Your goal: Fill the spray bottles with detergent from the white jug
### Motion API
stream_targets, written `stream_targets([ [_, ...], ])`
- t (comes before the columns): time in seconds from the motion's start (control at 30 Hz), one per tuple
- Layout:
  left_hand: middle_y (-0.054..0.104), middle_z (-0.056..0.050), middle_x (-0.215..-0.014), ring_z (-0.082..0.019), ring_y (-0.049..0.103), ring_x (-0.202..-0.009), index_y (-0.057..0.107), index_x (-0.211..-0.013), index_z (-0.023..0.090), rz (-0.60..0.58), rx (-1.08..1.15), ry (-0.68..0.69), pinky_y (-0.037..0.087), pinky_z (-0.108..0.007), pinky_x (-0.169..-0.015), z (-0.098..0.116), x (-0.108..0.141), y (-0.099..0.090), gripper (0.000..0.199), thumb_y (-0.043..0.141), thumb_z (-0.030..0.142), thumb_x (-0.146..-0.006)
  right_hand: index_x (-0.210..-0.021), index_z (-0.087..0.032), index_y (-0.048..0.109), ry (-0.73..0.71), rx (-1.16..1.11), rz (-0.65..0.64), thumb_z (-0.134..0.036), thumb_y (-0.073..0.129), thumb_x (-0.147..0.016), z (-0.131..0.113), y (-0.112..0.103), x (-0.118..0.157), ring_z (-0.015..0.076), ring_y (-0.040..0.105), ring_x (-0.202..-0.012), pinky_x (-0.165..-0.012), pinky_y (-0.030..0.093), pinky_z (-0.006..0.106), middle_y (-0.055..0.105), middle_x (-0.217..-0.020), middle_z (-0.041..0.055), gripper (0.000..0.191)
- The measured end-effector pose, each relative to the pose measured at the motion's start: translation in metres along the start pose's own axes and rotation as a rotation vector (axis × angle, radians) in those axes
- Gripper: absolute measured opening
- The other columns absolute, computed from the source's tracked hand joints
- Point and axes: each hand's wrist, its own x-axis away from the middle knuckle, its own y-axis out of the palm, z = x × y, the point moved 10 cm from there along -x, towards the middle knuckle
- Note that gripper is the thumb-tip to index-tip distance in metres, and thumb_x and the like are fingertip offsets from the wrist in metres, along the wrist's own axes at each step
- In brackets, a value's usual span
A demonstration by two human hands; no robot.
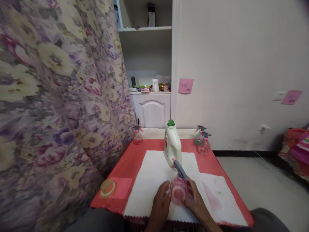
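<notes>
A clear pink spray bottle [178, 193] with a grey and pink spray head stands near the front of the white cloth [141, 183]. Fingers of my right hand [196, 201] wrap round its right side. On the other side, my left hand [161, 201] is beside the bottle with its fingers curved and apart; whether the fingertips touch it is hard to tell. Just behind the spray bottle stands a large pale green jug [172, 145], its mouth open with something green in it.
One spray bottle [137, 137] stands at the back left, two more [204, 146] at the back right. A round yellowish lid [107, 188] lies at the left on the red table cover [125, 161]. A floral curtain [67, 96] hangs along the left side.
</notes>
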Motion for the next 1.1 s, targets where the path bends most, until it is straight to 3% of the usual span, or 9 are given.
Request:
stream_targets([
  [0.13,0.059,-0.01,-0.137,-0.022,0.056,-0.125,0.056,-0.13,0.019,-0.1,0.035,-0.003,0.042,-0.037,-0.109,0.004,-0.008,0.011,0.047,0.052,0.041,-0.088,-0.136,-0.025,0.044,0.022,0.004,0.079,-0.045,0.068,-0.077,0.008,-0.006,0.009,0.0304,0.053,-0.126,-0.104,0.046,0.041,0.054,-0.138,0.0104,0.067],
  [0.27,0.064,-0.01,-0.129,-0.022,0.061,-0.116,0.056,-0.127,0.02,-0.11,0.033,0.036,0.051,-0.035,-0.098,0.023,0.002,0.014,0.041,0.05,0.034,-0.089,-0.132,-0.025,0.052,-0.02,-0.022,-0.003,-0.039,0.07,-0.076,0.004,-0.008,-0.001,0.0308,0.054,-0.126,-0.108,0.043,0.045,0.059,-0.135,0.0097,0.06],
  [0.4,0.07,-0.009,-0.117,-0.021,0.068,-0.101,0.061,-0.116,0.021,-0.076,-0.074,0.058,0.055,-0.034,-0.089,0.027,0.012,0.01,0.031,0.047,0.033,-0.091,-0.13,-0.026,0.055,-0.012,-0.018,0.064,-0.037,0.063,-0.081,0.007,-0.027,-0.008,0.0282,0.052,-0.128,-0.109,0.041,0.044,0.057,-0.138,0.008,0.05],
  [0.5,0.071,-0.009,-0.112,-0.02,0.069,-0.097,0.062,-0.112,0.02,0.008,-0.192,0.106,0.057,-0.033,-0.086,0.02,0.003,-0.009,0.029,0.045,0.032,-0.092,-0.13,-0.025,0.054,0.003,0.0,0.12,-0.043,0.057,-0.086,0.01,-0.032,-0.001,0.0271,0.053,-0.127,-0.108,0.042,0.041,0.057,-0.138,0.0084,0.047],
  [0.6,0.071,-0.009,-0.113,-0.019,0.068,-0.103,0.062,-0.114,0.019,0.143,-0.463,0.238,0.057,-0.032,-0.089,0.015,-0.016,-0.035,0.031,0.04,0.027,-0.093,-0.133,-0.025,0.05,0.026,0.057,0.17,-0.046,0.056,-0.087,0.013,-0.026,0.01,0.0281,0.05,-0.13,-0.109,0.042,0.042,0.053,-0.14,0.0087,0.051],
  [0.63,0.071,-0.008,-0.114,-0.018,0.067,-0.106,0.062,-0.116,0.02,0.19,-0.602,0.311,0.056,-0.033,-0.091,0.014,-0.021,-0.042,0.033,0.039,0.026,-0.093,-0.134,-0.025,0.048,0.025,0.084,0.203,-0.046,0.059,-0.085,0.013,-0.024,0.013,0.0294,0.048,-0.131,-0.109,0.041,0.044,0.052,-0.141,0.0089,0.055],
  [0.73,0.069,-0.01,-0.12,-0.023,0.063,-0.114,0.063,-0.117,0.019,0.239,-0.7,0.351,0.05,-0.044,-0.101,-0.006,-0.035,-0.057,0.035,0.042,0.026,-0.09,-0.139,-0.024,0.041,0.003,0.157,0.291,-0.043,0.071,-0.073,0.011,-0.016,0.017,0.0336,0.045,-0.132,-0.11,0.037,0.049,0.049,-0.142,0.0101,0.075],
  [0.9,0.067,-0.014,-0.123,-0.029,0.061,-0.117,0.066,-0.113,0.018,0.252,-0.825,0.401,0.05,-0.052,-0.099,-0.031,-0.035,-0.058,0.033,0.048,0.028,-0.088,-0.142,-0.023,0.032,-0.027,0.253,0.367,-0.028,0.077,-0.063,0.009,0.0,0.012,0.0352,0.042,-0.132,-0.111,0.034,0.053,0.046,-0.14,0.0124,0.091],
  [1.1,0.067,-0.012,-0.124,-0.026,0.063,-0.115,0.065,-0.115,0.018,0.255,-1.053,0.515,0.054,-0.044,-0.094,-0.037,-0.035,-0.052,0.033,0.045,0.028,-0.09,-0.131,-0.02,0.044,-0.075,0.366,0.549,-0.025,0.065,-0.071,-0.007,-0.002,0.007,0.0332,0.055,-0.119,-0.103,0.045,0.05,0.058,-0.126,0.0134,0.064],
])
